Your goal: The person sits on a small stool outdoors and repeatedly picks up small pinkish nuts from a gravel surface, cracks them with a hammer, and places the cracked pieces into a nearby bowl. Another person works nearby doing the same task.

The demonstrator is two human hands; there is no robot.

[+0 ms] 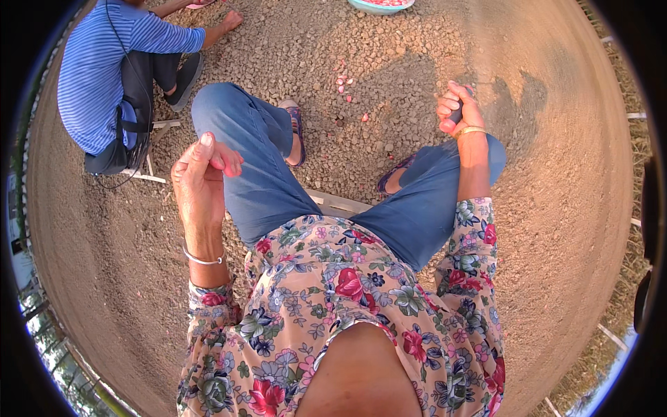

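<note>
My left hand is raised over my left knee, its fingers curled and the thumb near the index finger. Pink colour stains its fingertips, and I cannot see whether anything is pinched there. Above my right knee, my right hand grips a dark, rounded object, like a short handle; the fingers hide most of it. Several small pink seed-like pieces lie scattered on the crumbly soil beyond my feet. A light teal basin at the top edge holds more pink pieces.
Close on my left, a person in a striped blue shirt sits on a low stool, one hand near the ground. A cable hangs down their back. Under me is a pale low seat. Dry grass borders the soil at right.
</note>
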